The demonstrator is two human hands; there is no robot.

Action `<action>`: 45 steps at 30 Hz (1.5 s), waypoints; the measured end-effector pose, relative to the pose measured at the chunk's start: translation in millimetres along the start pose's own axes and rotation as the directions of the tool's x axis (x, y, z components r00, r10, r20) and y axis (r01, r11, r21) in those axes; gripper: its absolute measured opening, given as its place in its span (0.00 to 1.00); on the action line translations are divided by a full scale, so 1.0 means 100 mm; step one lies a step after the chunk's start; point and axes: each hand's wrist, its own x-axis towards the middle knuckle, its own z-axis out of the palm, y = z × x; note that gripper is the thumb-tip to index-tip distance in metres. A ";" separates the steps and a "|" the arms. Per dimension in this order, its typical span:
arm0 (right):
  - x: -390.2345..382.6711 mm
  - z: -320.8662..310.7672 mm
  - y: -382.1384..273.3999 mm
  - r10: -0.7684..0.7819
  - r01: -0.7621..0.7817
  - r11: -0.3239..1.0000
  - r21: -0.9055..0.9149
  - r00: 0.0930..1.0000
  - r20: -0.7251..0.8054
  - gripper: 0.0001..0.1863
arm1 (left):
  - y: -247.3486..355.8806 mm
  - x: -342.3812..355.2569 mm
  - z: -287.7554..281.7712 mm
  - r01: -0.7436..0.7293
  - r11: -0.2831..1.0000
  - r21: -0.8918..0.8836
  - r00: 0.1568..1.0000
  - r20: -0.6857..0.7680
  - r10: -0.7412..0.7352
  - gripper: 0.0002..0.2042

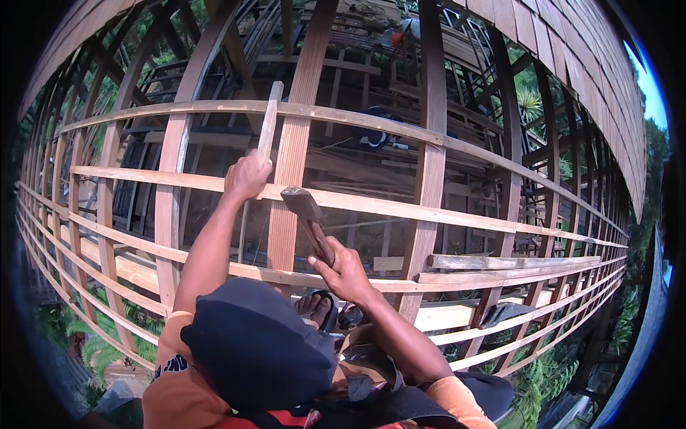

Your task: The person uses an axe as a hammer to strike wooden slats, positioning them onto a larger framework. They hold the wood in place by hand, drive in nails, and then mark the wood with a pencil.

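Observation:
My left hand (pixel 248 175) is raised in front of the timber frame, closed around the lower part of a short wooden stick (pixel 269 132). The stick stands nearly upright across the upper batten (pixel 207 106), beside a reddish upright beam (pixel 293 150). My right hand (pixel 348 273) grips a dark hand tool (pixel 304 206) by its lower end. That tool widens toward a blunt, flat top, which sits just in front of the second batten (pixel 364 203); I cannot tell whether they touch. A dark cap (pixel 264 343) hides part of the lower middle.
Long horizontal battens cross several upright beams (pixel 429 171). Loose planks (pixel 511 262) rest along the frame at right, near a dark object (pixel 506 312). Wooden shingles (pixel 579 57) overhang at upper right. Through the gaps, stacked lumber (pixel 364 168) shows. A sandaled foot (pixel 314 307) stands below.

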 end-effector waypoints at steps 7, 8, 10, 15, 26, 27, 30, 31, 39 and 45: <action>0.08 -0.16 0.16 -0.204 0.226 0.971 0.079 0.954 -0.219 0.16 | -0.03 0.03 0.00 0.000 1.000 -0.007 1.000 0.000 0.000 0.22; 0.12 -0.15 0.13 -0.148 0.179 0.978 0.104 0.956 -0.254 0.15 | -0.04 0.03 -0.03 0.005 1.000 -0.011 1.000 0.014 -0.004 0.22; 0.15 -0.23 0.06 0.027 -0.023 0.999 0.042 0.994 -0.107 0.18 | -0.15 0.01 -0.01 0.008 1.000 -0.003 1.000 -0.018 -0.008 0.22; 0.26 -0.33 0.30 -0.179 0.149 0.980 -0.128 0.946 -0.270 0.17 | 0.02 0.01 -0.05 0.006 0.999 -0.047 1.000 0.028 -0.005 0.22; 0.58 -0.81 0.80 -0.412 0.128 0.736 -0.665 0.864 -0.290 0.17 | 0.04 0.01 -0.06 0.038 0.999 -0.014 0.998 0.045 -0.038 0.22; 0.59 -0.81 0.84 -0.407 0.133 0.756 -0.641 0.863 -0.300 0.18 | 0.06 0.01 -0.07 0.050 0.999 -0.020 0.997 0.058 -0.049 0.22; 0.58 -0.82 0.74 -0.367 0.135 0.804 -0.579 0.879 -0.305 0.18 | 0.03 0.01 -0.08 0.039 0.999 0.000 0.999 0.038 -0.039 0.23; 0.60 -0.82 0.74 -0.366 0.140 0.808 -0.572 0.880 -0.303 0.18 | 0.01 0.00 -0.09 0.044 0.999 0.009 0.998 0.038 -0.045 0.23; 0.63 -0.91 0.73 -0.275 0.048 0.822 -0.567 0.906 -0.321 0.15 | 0.02 0.02 -0.04 0.067 0.998 0.011 0.997 0.025 -0.068 0.22; 0.59 -0.88 0.83 -0.375 0.160 0.807 -0.568 0.882 -0.285 0.28 | 0.00 0.00 0.01 0.037 0.999 0.008 0.999 -0.001 -0.037 0.21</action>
